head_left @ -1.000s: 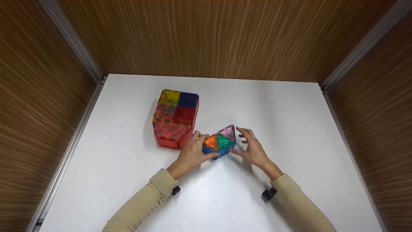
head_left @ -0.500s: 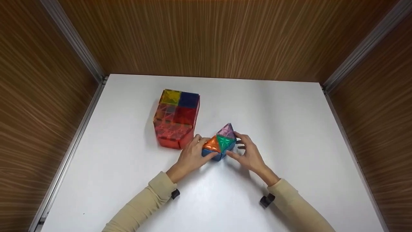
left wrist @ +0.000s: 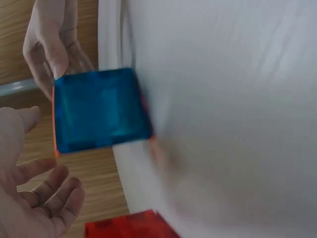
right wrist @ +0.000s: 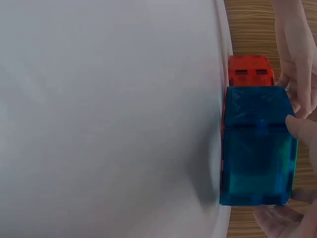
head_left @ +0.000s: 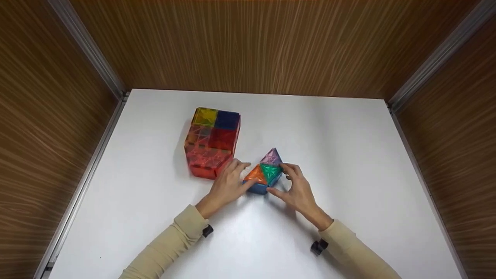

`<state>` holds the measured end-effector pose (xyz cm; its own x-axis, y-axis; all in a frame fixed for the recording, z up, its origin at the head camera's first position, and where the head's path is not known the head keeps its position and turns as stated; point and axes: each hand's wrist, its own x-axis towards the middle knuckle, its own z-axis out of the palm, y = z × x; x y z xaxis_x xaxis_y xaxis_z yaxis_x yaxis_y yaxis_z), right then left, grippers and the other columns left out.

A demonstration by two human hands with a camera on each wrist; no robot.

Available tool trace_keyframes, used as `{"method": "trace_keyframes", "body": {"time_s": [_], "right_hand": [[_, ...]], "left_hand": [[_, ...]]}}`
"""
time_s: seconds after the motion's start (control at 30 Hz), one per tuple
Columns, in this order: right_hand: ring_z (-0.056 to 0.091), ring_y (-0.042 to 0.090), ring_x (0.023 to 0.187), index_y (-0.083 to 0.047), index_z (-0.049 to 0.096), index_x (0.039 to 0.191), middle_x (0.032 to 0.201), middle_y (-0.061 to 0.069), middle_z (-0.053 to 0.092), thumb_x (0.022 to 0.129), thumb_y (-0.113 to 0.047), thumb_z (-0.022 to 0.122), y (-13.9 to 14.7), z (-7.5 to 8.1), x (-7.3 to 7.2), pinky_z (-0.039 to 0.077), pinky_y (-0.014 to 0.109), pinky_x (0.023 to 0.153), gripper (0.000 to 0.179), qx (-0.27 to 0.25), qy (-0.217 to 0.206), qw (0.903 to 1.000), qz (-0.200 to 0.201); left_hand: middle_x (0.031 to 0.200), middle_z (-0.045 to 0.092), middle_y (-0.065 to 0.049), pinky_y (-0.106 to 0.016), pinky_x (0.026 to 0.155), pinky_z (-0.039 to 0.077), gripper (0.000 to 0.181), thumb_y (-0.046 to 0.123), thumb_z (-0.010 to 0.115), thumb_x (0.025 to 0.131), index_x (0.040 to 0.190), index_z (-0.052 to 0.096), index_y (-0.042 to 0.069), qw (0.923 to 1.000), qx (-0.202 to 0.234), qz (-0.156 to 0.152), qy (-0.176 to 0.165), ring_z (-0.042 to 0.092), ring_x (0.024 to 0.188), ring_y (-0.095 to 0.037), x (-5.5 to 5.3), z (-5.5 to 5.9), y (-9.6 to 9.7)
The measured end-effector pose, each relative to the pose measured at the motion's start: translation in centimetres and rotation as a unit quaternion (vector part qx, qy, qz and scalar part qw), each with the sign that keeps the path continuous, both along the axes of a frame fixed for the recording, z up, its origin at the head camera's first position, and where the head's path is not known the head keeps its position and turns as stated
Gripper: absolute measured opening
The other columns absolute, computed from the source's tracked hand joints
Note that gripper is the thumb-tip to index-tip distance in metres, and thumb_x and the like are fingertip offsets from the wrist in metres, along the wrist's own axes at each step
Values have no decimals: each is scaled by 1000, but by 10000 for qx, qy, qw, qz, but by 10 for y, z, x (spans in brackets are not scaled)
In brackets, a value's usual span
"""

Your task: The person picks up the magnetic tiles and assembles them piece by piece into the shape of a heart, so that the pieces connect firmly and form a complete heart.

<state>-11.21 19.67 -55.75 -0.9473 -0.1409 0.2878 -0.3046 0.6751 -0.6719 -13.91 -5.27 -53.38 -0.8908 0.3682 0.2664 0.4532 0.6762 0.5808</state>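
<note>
A small block of magnetic tiles (head_left: 270,173) has orange, green and pink triangles on top and blue squares for sides. My right hand (head_left: 300,192) grips it, thumb on the near side and fingers on the far right side. The left hand (head_left: 224,186) is at the block's left with thumb and fingers spread; in the left wrist view a gap shows between this hand (left wrist: 37,191) and the blue side (left wrist: 101,111). From the right wrist, two blue tiles (right wrist: 257,158) face the camera, the right thumb touching their edge. The block's underside is hidden.
A larger magnetic-tile structure (head_left: 223,138), red with yellow and dark blue squares on top, stands just beyond the left hand. Both are on a white table (head_left: 348,155) enclosed by wood-grain panels (head_left: 248,46) at the back and sides.
The right hand came in from the right and took hold of the tile block, which turned slightly. The left hand loosened its grip and drew back a little toward the lower left.
</note>
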Motion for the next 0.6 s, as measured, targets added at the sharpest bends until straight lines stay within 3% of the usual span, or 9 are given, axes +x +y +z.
{"method": "trace_keyframes", "body": {"time_s": [0.1, 0.23, 0.33, 0.47, 0.6], "right_hand": [[67, 34, 120, -1, 57, 146, 141, 17, 58, 77, -31, 96, 0, 0, -2, 60, 48, 97, 85, -59, -86, 9999, 33], [66, 34, 125, -2, 55, 149, 144, 17, 56, 77, -36, 95, -1, 2, -5, 59, 49, 100, 89, -57, -328, 9994, 72], [64, 36, 127, -2, 54, 150, 146, 17, 54, 76, -39, 95, -5, 3, -9, 59, 51, 100, 93, -37, -474, 9988, 91], [64, 37, 127, -3, 53, 151, 148, 17, 54, 77, -38, 95, -8, 4, -18, 59, 52, 101, 93, -39, -579, 9983, 97], [63, 36, 131, -4, 53, 152, 150, 17, 53, 78, -33, 95, -10, 4, -30, 58, 51, 104, 91, -182, -635, 9977, 149]], "left_hand": [[116, 67, -13, -45, 96, 58, 52, 42, 77, 96, 133, 70, 5, 9998, 78, 145, 151, 63, 108, -29, -13, 5, -16], [122, 68, -15, -52, 104, 53, 47, 36, 79, 95, 130, 71, 5, 9977, -93, 180, 646, 61, 116, -34, -34, 8, -42], [132, 67, -18, -60, 114, 46, 48, 34, 79, 94, 131, 71, 4, 9960, -305, 204, 820, 58, 127, -39, -47, 9, -61], [146, 61, -20, -64, 121, 38, 57, 41, 78, 94, 138, 68, 5, 9961, -609, 331, 544, 52, 139, -42, -59, 13, -78], [154, 55, -21, -67, 125, 31, 63, 46, 76, 95, 143, 65, 6, 9953, -885, 372, 136, 45, 147, -45, -63, 16, -86]]}}
